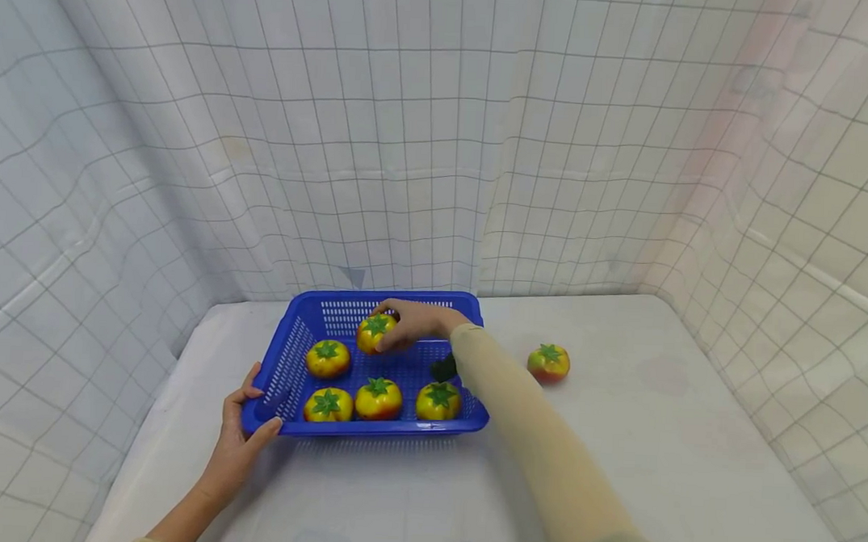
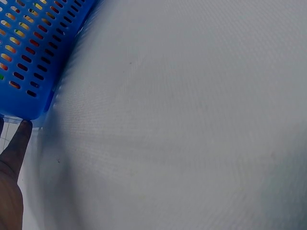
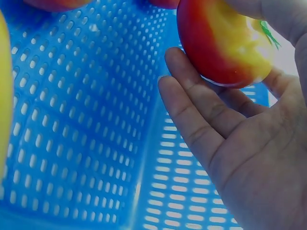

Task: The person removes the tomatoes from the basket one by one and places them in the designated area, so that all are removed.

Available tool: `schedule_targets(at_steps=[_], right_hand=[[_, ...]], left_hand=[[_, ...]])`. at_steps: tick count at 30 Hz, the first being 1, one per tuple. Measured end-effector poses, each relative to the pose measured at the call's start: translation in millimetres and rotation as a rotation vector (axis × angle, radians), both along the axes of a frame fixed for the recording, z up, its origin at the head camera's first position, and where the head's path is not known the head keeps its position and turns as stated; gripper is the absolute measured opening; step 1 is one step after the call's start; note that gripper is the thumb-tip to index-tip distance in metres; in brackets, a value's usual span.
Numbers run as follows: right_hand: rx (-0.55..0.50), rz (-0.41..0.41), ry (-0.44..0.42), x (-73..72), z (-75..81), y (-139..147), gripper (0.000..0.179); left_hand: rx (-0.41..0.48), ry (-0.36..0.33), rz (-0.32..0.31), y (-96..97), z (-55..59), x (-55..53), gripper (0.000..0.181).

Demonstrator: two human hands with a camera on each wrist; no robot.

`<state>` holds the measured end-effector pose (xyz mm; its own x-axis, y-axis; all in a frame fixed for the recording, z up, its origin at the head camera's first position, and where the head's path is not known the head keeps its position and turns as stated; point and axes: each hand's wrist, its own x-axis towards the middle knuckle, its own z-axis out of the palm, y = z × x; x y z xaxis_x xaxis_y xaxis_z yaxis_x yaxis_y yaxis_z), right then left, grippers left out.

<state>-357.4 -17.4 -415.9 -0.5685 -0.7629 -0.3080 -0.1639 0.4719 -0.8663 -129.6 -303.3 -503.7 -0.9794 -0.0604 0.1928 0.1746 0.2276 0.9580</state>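
A white table (image 1: 366,502) is stretching forward. Nearest, the left hand (image 1: 236,440) is gripping the near-left corner of a blue basket (image 1: 398,429). Inside, three yellow-red fruits (image 1: 378,399) are lining the near side, a fourth fruit (image 1: 328,359) sitting behind; a fifth fruit (image 1: 549,363) is resting outside, rightward. Farther in, the right hand (image 1: 417,321) is pinching a sixth fruit (image 1: 375,335) within the basket.

The basket (image 1: 376,429) sits on the counter (image 1: 659,442): inside, first fruit (image 1: 327,361) at 9 o'clock, second fruit (image 1: 329,405) at 7, third fruit (image 1: 379,401) at 6, fourth fruit (image 1: 439,403) at 4; right hand (image 1: 415,322) with fifth fruit (image 1: 373,335) toward 12; outside, sixth fruit (image 1: 549,363) at 3
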Motion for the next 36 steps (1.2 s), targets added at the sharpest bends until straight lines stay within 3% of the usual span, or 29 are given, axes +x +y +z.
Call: schedule_targets(at_steps=[11,20,28,36], right_hand=[[-0.097,-0.008,0.026,2.7,24.8,25.6,0.067],[-0.063,-0.036,0.133,5.1,41.3,64.2,0.067],[-0.048,-0.086,0.155,5.9,46.9,106.3,0.073],[-0.032,-0.118,0.159,12.6,50.0,144.8,0.07]], left_hand=[[-0.012,0.022,0.009,-2.2,-0.9,1.2,0.047],[-0.007,0.018,0.029,-2.3,-2.3,1.3,0.049],[0.03,0.022,0.023,-1.0,-2.6,-1.2,0.048],[0.002,0.1,0.002,-1.1,-4.8,-2.1,0.047]])
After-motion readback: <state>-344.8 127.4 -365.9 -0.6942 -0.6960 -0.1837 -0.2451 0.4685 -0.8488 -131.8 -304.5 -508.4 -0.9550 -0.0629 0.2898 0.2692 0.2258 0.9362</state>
